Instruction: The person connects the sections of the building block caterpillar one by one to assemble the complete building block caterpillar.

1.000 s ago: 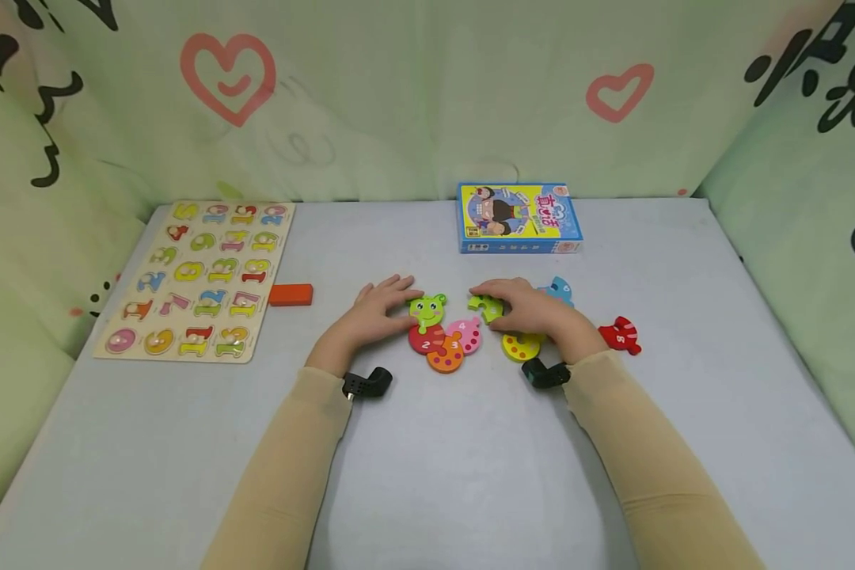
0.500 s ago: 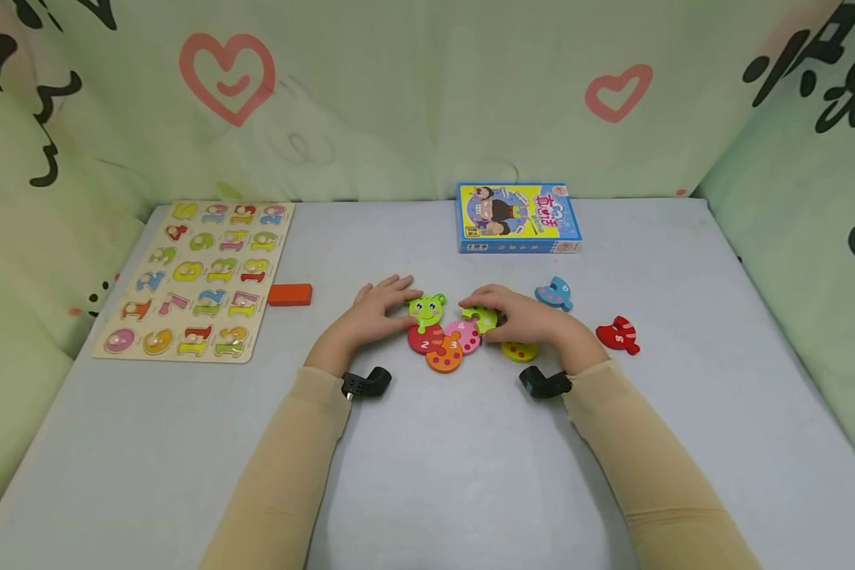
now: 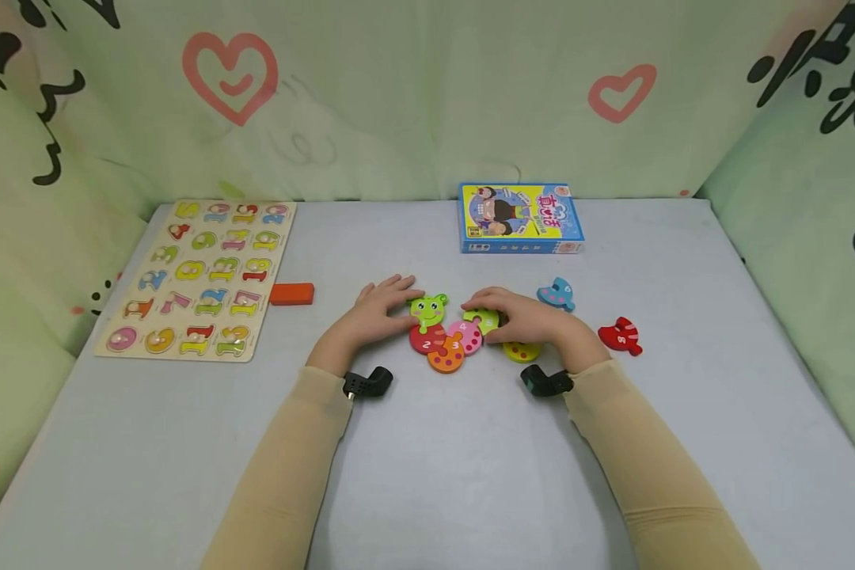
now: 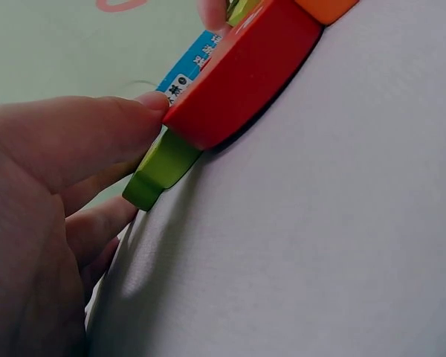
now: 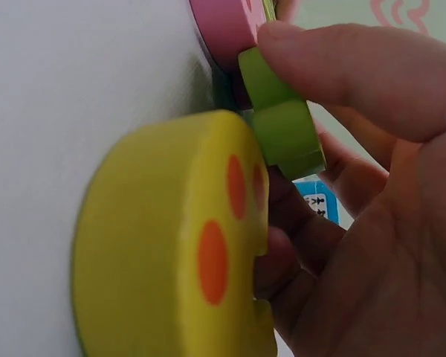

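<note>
The left hand (image 3: 374,317) has its thumb on the red piece (image 4: 245,78) and its fingers by the green face piece (image 3: 427,311). Joined to the red piece are an orange piece (image 3: 446,356) and a pink piece (image 3: 468,336). Between thumb and fingers, the right hand (image 3: 530,318) grips a green piece (image 5: 286,123) against the pink one. A yellow piece with orange dots (image 5: 215,245) lies beside the right hand, partly hidden under it in the head view.
A blue piece (image 3: 556,294) and a red striped piece (image 3: 621,336) lie to the right. Behind stands a blue and yellow box (image 3: 520,218). At the left are a number board (image 3: 195,281) and an orange-red block (image 3: 292,294).
The right hand has moved left with the green piece, bringing it up to the pink piece; the blue piece is now fully uncovered. The left hand has stayed in place.
</note>
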`<state>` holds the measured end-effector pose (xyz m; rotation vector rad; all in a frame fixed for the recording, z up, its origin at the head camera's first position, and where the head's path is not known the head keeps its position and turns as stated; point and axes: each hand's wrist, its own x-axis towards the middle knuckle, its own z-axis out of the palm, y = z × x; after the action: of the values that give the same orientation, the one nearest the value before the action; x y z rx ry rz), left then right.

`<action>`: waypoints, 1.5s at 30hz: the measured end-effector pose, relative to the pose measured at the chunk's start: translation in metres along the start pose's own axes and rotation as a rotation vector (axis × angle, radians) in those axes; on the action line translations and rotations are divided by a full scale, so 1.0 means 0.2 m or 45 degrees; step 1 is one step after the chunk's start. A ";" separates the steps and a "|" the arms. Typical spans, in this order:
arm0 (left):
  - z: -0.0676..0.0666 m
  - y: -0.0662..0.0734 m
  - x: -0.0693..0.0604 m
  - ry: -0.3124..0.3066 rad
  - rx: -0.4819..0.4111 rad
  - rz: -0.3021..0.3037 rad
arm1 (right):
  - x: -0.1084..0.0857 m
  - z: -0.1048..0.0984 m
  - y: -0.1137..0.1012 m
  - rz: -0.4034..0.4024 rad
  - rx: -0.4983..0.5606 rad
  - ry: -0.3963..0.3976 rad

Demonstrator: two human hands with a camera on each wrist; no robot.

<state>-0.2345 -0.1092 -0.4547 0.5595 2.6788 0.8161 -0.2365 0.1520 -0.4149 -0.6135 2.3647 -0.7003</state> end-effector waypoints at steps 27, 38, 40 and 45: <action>0.00 0.00 0.00 -0.008 0.001 -0.002 | -0.50 -0.09 0.18 0.201 0.130 0.573; 0.00 0.01 -0.01 -0.011 -0.006 -0.008 | -0.45 -0.06 0.23 0.270 0.150 0.457; 0.00 0.01 0.00 -0.015 -0.004 -0.008 | -0.44 -0.06 0.24 0.279 0.167 0.432; 0.00 0.00 0.00 -0.014 -0.008 -0.006 | -0.45 -0.06 0.25 0.303 0.179 0.425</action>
<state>-0.2344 -0.1091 -0.4536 0.5542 2.6658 0.8172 -0.1923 0.2446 -0.4006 -0.1582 2.6038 -0.9068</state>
